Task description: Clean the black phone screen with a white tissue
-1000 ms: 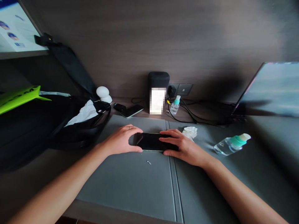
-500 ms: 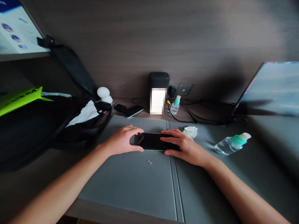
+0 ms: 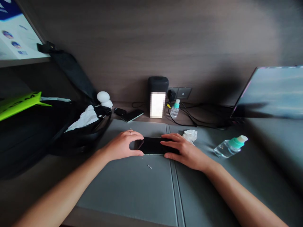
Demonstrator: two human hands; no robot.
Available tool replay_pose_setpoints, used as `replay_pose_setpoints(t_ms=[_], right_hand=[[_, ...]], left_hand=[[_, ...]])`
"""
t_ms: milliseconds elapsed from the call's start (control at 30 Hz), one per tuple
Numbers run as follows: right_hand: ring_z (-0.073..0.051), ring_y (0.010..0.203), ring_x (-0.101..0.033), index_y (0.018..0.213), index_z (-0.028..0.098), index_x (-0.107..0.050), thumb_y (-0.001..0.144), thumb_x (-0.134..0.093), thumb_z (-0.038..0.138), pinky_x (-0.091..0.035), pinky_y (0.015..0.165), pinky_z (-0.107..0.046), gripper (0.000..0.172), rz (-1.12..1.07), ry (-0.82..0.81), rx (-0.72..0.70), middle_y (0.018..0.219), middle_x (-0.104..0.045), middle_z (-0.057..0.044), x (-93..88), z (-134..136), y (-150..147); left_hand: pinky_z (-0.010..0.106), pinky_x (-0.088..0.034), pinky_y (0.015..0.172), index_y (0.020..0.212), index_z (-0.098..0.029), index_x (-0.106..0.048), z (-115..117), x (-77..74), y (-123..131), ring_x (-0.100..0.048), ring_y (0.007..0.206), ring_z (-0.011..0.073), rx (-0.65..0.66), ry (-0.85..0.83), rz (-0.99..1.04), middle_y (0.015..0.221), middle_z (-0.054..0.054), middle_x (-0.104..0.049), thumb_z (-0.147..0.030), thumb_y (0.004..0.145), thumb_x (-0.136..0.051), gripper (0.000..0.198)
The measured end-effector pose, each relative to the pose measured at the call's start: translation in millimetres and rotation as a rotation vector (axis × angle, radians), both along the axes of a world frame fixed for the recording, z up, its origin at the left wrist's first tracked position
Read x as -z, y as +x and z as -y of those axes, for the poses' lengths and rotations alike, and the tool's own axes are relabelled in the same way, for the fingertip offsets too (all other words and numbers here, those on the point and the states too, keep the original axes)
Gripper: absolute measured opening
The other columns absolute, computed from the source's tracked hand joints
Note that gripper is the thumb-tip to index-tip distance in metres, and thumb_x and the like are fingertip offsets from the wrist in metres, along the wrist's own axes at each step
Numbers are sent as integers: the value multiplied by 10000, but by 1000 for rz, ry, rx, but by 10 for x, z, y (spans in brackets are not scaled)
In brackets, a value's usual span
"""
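Note:
A black smartphone [image 3: 152, 146] lies flat, screen up and sideways, on the grey desk mat [image 3: 127, 186]. My left hand [image 3: 124, 145] grips its left end, thumb on the near edge and fingers on the far edge. Over its right end rests my right hand [image 3: 183, 148], thumb at the near edge and fingers spread across the screen, hiding that end. Just behind my right hand sits a crumpled white tissue [image 3: 190, 136]. A small white scrap [image 3: 149, 166] lies on the mat in front of the phone.
A clear spray bottle [image 3: 228, 148] with a teal collar lies tilted at right. A smaller bottle [image 3: 174, 109], cables [image 3: 193, 121] and a black speaker-like device [image 3: 158, 82] stand behind. Another phone [image 3: 133, 115] lies back left. A black bag [image 3: 30, 135] fills the left; a screen [image 3: 272, 91] stands right.
The whole view has shifted slightly, with things appearing a little lower and to the left. Both hands keep the same hold on the smartphone.

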State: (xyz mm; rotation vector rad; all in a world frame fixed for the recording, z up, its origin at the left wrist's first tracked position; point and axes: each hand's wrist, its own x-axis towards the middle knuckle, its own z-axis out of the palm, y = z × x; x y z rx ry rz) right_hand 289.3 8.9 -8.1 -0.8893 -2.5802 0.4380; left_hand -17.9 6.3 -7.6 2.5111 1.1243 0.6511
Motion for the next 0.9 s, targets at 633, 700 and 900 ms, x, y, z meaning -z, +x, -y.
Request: replay_pose_setpoints(t_ms=[633,700,900], right_hand=[[-292,1249,-523,1307,266,-616,928,-602,423,-473,1023,-507,411,14,11,15,1409,-535,-104,-8,17,6],[-293,1247,-525,1305,270,-618,925,-608,423,-478,1018,-503,410,4,15,16,1401,-544,-104,-13,23,2],[-292,1219,-548,1300,262,-623,925,-608,419,-493,1000,-496,407,10,19,27,1385,-556,-113,-34,38,-7]], left_hand=[[418,-506,947,1106,-247,-638,23,-1,28,-621,1084,243,12,-39,10,1183,55,-662,-391,790,-742,363],[421,-501,949,1120,-252,-621,30,-4,34,-614,1086,246,9,-39,14,1180,54,-656,-381,792,-736,371],[419,-492,965,1126,-254,-601,38,13,46,-599,1108,252,-3,-56,21,1186,51,-643,-362,778,-739,390]])
